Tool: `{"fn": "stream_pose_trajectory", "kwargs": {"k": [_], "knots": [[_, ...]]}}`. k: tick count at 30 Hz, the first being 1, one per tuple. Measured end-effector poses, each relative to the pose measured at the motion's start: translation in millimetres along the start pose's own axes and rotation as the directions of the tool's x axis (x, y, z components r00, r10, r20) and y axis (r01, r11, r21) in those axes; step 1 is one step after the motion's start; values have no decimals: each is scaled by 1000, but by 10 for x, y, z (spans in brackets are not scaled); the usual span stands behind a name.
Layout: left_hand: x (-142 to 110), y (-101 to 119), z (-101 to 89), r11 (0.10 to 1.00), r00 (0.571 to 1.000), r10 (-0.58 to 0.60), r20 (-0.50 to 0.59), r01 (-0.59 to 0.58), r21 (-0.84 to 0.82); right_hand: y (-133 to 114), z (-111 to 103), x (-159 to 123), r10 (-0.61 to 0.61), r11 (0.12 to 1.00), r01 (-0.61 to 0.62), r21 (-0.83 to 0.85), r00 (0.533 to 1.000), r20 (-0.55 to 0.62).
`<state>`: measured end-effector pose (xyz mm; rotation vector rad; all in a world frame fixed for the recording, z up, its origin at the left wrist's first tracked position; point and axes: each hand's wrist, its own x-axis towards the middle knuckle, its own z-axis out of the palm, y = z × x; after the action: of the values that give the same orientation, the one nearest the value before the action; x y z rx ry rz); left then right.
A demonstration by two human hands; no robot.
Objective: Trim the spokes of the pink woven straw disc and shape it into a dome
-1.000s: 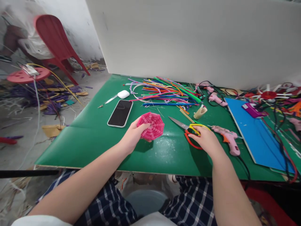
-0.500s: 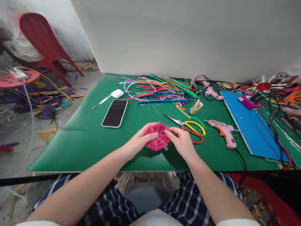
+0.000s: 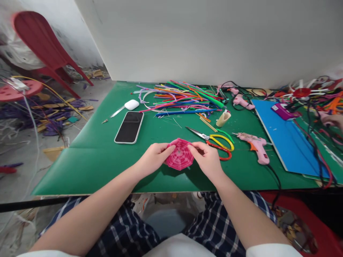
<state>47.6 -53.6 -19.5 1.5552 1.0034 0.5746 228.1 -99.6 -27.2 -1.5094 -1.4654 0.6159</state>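
Note:
A pink octagonal piece [image 3: 179,157], ringed like a spider web and seemingly wound from fuzzy pipe cleaner, is held just above the table's front part. My left hand [image 3: 154,159] pinches its left edge between thumb and fingers. At the upper right edge, my right hand [image 3: 206,157] grips it the same way. Scissors [image 3: 211,139] with yellow and red handles lie just beyond my right hand. Farther right rests a pink glue gun [image 3: 254,144]. A phone [image 3: 129,127] lies beyond my left hand.
Colourful pipe cleaners [image 3: 182,98] are heaped at the back of the green table [image 3: 88,164]. Near them stand a cream tube [image 3: 223,118] and a white earphone case [image 3: 132,104]. A blue board [image 3: 286,142] lies right, with cables and a purple box [image 3: 285,110]. Another person's hand [image 3: 336,121] shows far right.
My left thumb has drawn back from the pink piece's middle to its edge, uncovering the centre. Both hands still hold it. The view has shifted slightly.

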Motion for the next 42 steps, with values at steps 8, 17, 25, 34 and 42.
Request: {"fn": "stream_pose_trajectory", "kwargs": {"k": [8, 17, 25, 34, 42], "knots": [[-47, 73, 42, 893, 984, 159, 79, -178, 413, 3, 0, 4, -359, 922, 360, -141, 933, 37], [-58, 55, 57, 839, 945, 314, 90, -321, 440, -13, 14, -1, -373, 916, 377, -137, 926, 56], [-63, 16, 67, 704, 883, 458, 102, -430, 565, -3, 6, -1, -427, 895, 433, -109, 901, 69], [-107, -51, 95, 589, 825, 557, 97, -474, 655, -7, 33, -45, -524, 842, 520, -143, 852, 8], [-120, -49, 89, 536, 820, 559, 121, -469, 702, 11, 44, -49, -545, 831, 542, -125, 838, 12]]}}
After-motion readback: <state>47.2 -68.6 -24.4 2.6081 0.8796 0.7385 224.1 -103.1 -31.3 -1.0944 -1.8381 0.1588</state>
